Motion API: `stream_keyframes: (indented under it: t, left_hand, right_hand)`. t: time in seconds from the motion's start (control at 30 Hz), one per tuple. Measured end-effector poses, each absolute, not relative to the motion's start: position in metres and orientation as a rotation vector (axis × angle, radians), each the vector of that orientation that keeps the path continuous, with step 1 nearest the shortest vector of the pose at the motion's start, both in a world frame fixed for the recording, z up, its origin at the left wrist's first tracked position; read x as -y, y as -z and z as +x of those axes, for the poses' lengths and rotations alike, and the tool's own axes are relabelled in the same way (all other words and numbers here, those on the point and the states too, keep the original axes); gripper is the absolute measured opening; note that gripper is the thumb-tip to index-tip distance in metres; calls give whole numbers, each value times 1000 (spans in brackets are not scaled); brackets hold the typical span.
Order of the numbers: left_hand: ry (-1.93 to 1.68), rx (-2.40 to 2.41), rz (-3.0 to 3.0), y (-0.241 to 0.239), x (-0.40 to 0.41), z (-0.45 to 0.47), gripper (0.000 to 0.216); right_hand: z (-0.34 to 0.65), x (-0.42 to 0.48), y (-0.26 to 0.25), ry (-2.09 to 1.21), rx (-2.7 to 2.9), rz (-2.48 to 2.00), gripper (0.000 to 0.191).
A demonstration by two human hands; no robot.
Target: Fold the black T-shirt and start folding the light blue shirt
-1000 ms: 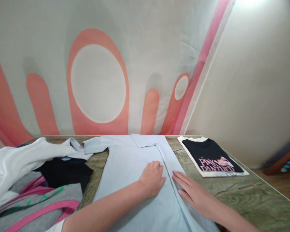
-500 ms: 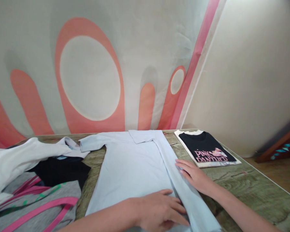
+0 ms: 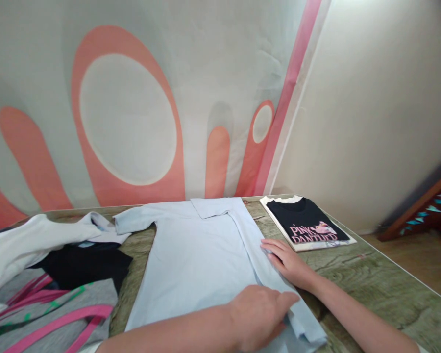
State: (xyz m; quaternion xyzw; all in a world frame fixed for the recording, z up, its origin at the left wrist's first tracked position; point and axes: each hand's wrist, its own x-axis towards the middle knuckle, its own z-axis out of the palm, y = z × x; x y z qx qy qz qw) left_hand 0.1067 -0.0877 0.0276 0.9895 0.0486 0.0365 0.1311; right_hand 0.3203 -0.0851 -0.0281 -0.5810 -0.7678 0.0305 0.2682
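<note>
Two hands press flat on a pale blue shirt (image 3: 194, 255) spread across the table (image 3: 375, 284): left hand (image 3: 259, 316) near its lower hem, right hand (image 3: 286, 260) on its folded edge, fingers extended.

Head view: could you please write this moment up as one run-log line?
left hand: on folded side of light blue shirt, near hem | right hand: flat on same fold | folded black T-shirt: right, apart | clothes pile: left

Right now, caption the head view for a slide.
Left hand and right hand rest on the folded edge of a pale blue fabric shirt on a green wooden table.
</note>
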Motion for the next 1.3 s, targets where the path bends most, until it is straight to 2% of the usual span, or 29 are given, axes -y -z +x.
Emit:
stream_keyframes:
  t: [0.07,0.1,0.27,0.47,0.63,0.77,0.93,1.07,1.3]
  left_hand:
    - [-187,-110,2979,-16,90,114,17]
    - [-235,-89,3027,-9,91,116,10]
    - [-453,8,3004,10,94,121,15]
    - [-212,65,2788,15,92,119,15]
    - [-235,88,2544,-6,87,113,24]
    - [-289,-228,2600,-24,72,106,32]
    - [-316,-719,2834,-6,45,104,46]
    - [-268,-779,2901,9,37,103,53]
    - [-251,-794,2908,10,40,101,57]
  right_hand:
    - [320,85,27,-83,2070,-1573,34]
    - [319,85,27,-86,2072,-1579,33]
    - [319,86,26,-87,2083,-1599,34]
    - [320,86,26,-92,2090,-1607,33]
    - [322,84,30,-91,2101,-1631,33]
    - [320,87,27,-84,2119,-1633,36]
    - [298,101,17,-134,2250,-1661,50]
    - [282,118,21,-164,2305,-1725,56]
    - [296,151,34,-92,2204,-1965,62]
